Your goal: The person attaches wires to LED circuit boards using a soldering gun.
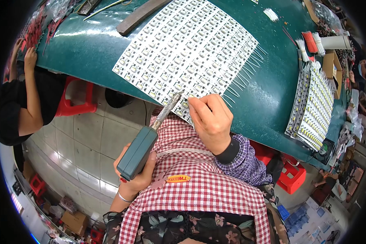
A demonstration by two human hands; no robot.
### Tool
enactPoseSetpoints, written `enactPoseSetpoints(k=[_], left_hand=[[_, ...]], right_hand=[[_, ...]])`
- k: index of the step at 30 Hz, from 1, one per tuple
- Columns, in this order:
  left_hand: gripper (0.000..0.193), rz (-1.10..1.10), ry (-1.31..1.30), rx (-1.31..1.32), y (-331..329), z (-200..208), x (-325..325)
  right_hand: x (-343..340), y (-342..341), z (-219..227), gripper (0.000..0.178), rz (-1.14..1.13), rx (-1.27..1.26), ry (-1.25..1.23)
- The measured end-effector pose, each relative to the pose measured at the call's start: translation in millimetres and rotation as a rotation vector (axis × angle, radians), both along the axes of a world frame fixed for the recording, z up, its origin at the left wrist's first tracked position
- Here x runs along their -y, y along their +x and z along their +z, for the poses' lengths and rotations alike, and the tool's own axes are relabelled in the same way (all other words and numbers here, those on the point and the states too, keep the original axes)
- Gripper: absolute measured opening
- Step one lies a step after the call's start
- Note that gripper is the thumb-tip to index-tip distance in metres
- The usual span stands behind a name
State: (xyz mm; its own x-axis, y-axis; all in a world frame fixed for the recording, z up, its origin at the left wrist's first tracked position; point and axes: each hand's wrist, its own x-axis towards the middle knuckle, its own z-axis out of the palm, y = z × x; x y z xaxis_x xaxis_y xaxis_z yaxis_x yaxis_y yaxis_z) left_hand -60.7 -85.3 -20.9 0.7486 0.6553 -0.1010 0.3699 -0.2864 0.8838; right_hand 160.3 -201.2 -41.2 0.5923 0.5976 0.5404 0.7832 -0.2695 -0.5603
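My left hand (140, 175) is wrapped round a soldering gun (138, 152) with a dark green body. Its metal barrel points up and away, and the tip meets the near corner of a large white circuit board panel (166, 53). Rows of small yellowish components cover this panel, which lies slanted on the table. Thin white wires (244, 75) stick out along its right side. Just right of the soldering tip, my right hand (213, 120) is closed in a pinch at the panel's near edge. Whatever those fingers hold is too small to make out.
The panel rests on a green table (268, 110). A dark wooden bar (140, 18) lies behind it. More circuit boards (313, 110) are stacked at right, near bundles of red and white wires (311, 42). Someone else's arm (32, 93) is at left, by a red stool (75, 97).
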Motion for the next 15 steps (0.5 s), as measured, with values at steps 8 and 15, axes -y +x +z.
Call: enactPoseSetpoints(k=[8,15], left_hand=[[0.02,-0.088,0.094,0.005,9.8,4.4,-4.1],[0.023,-0.025,0.056,0.008,3.7,2.7,-4.0]], right_hand=[[0.5,0.1,-1.6,0.021,-0.01,0.015,-0.021],[-0.2,0.0,-0.3,0.021,-0.013,0.018,-0.026]])
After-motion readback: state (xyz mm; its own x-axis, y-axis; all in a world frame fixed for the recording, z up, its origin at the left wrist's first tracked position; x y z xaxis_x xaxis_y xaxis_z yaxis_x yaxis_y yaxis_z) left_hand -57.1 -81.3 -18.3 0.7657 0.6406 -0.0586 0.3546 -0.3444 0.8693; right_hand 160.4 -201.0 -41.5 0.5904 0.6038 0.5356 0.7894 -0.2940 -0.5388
